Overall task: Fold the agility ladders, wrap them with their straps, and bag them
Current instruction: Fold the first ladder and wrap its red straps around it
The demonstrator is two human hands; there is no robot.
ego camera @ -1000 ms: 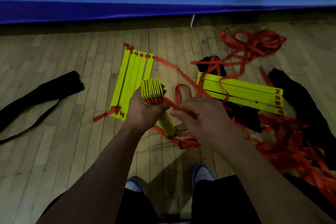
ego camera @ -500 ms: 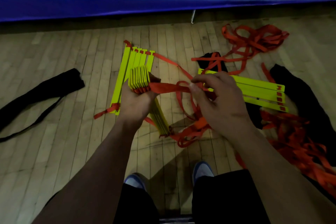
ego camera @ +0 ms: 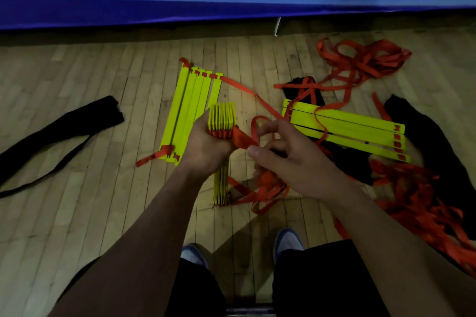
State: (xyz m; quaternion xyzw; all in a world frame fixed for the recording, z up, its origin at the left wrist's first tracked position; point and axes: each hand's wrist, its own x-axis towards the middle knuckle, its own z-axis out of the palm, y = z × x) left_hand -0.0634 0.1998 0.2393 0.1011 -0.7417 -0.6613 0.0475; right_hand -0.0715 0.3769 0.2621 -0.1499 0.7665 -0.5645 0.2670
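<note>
The right hand (ego camera: 291, 159) is now lower and closer to the left hand, so the flat orange strap (ego camera: 243, 139) between them is shorter.

Bare floor (ego camera: 85, 188) left; strap tangle (ego camera: 422, 203) and rungs (ego camera: 347, 128) crowd right.

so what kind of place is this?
Probably a gym or sports hall: strip-wood floor, blue padded mat along the wall, and yellow agility ladders with orange straps spread about.
</note>
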